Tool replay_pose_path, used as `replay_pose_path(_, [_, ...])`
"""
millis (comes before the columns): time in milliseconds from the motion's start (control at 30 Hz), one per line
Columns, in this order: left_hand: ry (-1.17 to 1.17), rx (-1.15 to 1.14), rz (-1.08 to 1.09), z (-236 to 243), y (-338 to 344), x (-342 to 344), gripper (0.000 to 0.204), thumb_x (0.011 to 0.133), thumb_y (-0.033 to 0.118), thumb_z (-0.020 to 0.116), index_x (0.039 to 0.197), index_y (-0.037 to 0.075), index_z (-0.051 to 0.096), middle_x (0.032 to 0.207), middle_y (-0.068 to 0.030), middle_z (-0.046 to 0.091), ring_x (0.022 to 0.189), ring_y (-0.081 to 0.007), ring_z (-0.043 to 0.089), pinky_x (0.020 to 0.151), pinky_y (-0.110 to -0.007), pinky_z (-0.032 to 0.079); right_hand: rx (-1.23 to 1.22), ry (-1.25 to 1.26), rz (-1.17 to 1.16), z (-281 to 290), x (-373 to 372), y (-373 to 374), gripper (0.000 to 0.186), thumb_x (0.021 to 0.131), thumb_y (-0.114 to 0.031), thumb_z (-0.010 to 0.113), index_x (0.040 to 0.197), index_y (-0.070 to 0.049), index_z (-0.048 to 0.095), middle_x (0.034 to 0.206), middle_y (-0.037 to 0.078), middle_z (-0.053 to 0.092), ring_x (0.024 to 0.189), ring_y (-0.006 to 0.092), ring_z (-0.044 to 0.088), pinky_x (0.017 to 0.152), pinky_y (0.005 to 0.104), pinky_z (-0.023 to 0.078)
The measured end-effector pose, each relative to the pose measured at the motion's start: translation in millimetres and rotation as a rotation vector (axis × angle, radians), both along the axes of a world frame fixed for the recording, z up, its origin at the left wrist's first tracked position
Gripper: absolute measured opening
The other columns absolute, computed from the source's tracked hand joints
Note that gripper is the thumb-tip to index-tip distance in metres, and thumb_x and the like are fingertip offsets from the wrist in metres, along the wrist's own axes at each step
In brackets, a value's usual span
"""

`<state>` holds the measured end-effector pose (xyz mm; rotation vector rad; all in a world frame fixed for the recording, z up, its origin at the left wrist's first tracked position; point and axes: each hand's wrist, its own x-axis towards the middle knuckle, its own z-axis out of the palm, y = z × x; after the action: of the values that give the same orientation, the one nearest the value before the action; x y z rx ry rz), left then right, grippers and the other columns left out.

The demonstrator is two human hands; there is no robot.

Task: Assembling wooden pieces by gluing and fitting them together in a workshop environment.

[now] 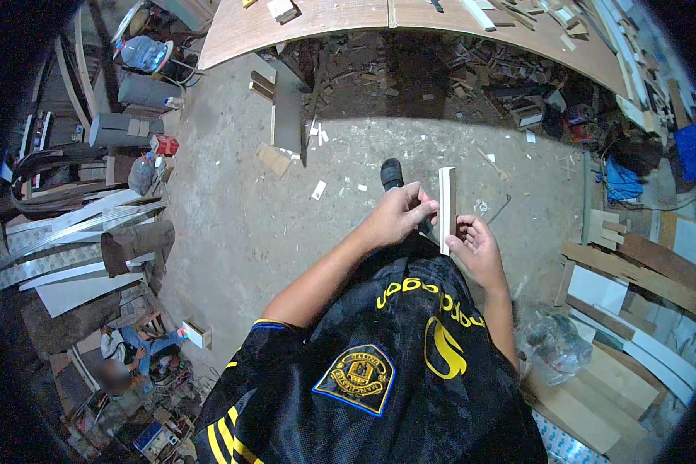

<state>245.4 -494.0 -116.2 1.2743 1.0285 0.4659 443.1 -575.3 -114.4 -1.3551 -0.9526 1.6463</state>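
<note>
An upright-looking short strip of pale wood (448,189), white along one side and brown along the other, is in my right hand (476,247), whose thumb and fingers grip its lower part. My left hand (400,214) is just left of the strip, fingers bent and thumb tip close to its edge; whether it touches the strip or pinches something small is unclear. Below both hands is my dark shirt with yellow markings, and a dark shoe (391,172) shows beyond them on the concrete floor.
A large plywood table (301,17) spans the top, offcuts beneath it. A board (286,108) stands near its left end. Stacked sheets, rolls (125,129) and strips line the left; another person (135,356) sits at lower left. Boards (634,278) and a plastic bag (553,348) lie right.
</note>
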Motion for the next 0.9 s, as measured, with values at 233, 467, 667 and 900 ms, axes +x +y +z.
replay_pose_path(233, [-0.056, 0.096, 0.019, -20.7, -6.3, -1.7, 0.021, 0.094, 0.018, 0.058, 0.088, -0.001, 0.061, 0.073, -0.0023, 0.063, 0.066, -0.0073, 0.054, 0.061, -0.026, 0.046, 0.003, -0.015, 0.021, -2.5, -2.0, 0.6, 0.031, 0.084, -0.007, 0.068, 0.111, -0.002, 0.052, 0.101, 0.005, 0.060, 0.092, 0.0115, 0.057, 0.081, 0.0260, 0.047])
replay_pose_path(467, [0.035, 0.084, 0.039, -5.1, -6.0, -2.0, 0.020, 0.091, 0.018, 0.062, 0.089, -0.002, 0.062, 0.075, -0.0044, 0.064, 0.069, -0.0084, 0.057, 0.064, -0.028, 0.048, 0.014, -0.025, -0.004, -5.4, -4.2, -0.7, 0.031, 0.084, -0.005, 0.068, 0.111, -0.001, 0.052, 0.100, 0.005, 0.059, 0.092, 0.0113, 0.057, 0.081, 0.0261, 0.046])
replay_pose_path(667, [-0.024, -0.015, 0.032, -4.7, -2.1, -3.8, 0.019, 0.088, 0.017, 0.066, 0.084, 0.000, 0.060, 0.076, -0.0037, 0.065, 0.069, -0.0073, 0.057, 0.063, -0.027, 0.048, -0.007, -0.017, 0.000, -0.4, -6.4, -1.4, 0.034, 0.084, -0.004, 0.068, 0.113, -0.002, 0.050, 0.099, 0.003, 0.057, 0.093, 0.0112, 0.056, 0.083, 0.0250, 0.046])
replay_pose_path(900, [-0.052, -0.009, -0.010, -2.9, 1.6, -5.0, 0.021, 0.091, 0.017, 0.062, 0.078, 0.002, 0.055, 0.070, -0.0017, 0.062, 0.067, -0.0057, 0.054, 0.059, -0.025, 0.045, 0.015, -0.008, -0.039, 0.4, -10.1, -1.1, 0.031, 0.085, -0.007, 0.068, 0.111, -0.001, 0.052, 0.099, 0.005, 0.060, 0.090, 0.0098, 0.057, 0.079, 0.0245, 0.047])
